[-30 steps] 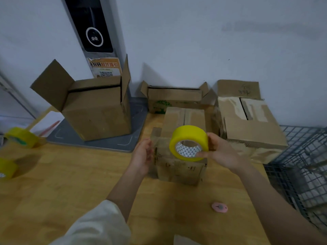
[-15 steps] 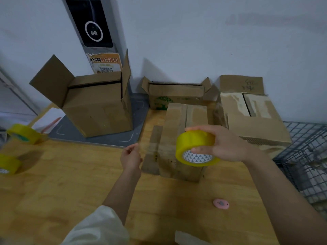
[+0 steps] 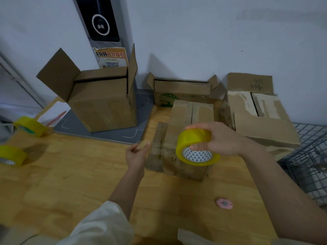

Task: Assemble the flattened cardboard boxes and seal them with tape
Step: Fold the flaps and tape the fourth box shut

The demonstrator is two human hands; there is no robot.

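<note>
Yellow tape roll (image 3: pixel 195 147) held in right hand (image 3: pixel 221 139), fingers wrapped over the top of the roll and thumb tucked at the rim of the patterned white core; roll is tilted, core facing down toward the camera, sitting just in front of the near upper edge of the small cardboard box (image 3: pixel 187 138). Small box stands on the wooden table (image 3: pixel 70 183), centre-right, top flaps folded shut with a seam running away from the camera; 1 side flap on its left hangs out toward the table. Left hand (image 3: pixel 137 153) free, fingers loosely spread and part-curled, gripping nothing, just left of that flap and not touching it. Large open box (image 3: pixel 104 105) stands on a grey mat (image 3: pixel 99 131) at back left, flaps up. Low open box with green print (image 3: pixel 180 91) sits against the wall behind the small box. Taped box (image 3: pixel 261 117) at back right, beside a wire basket (image 3: pixel 311 156). 2 further yellow rolls at the left table edge: 1 farther (image 3: pixel 30 126), 1 nearer (image 3: pixel 12 155). Pink cutter (image 3: pixel 224 203) lies flat on the table near the right forearm, well apart from both hands. White sleeve (image 3: pixel 99 225) covers the left forearm's lower part.
</note>
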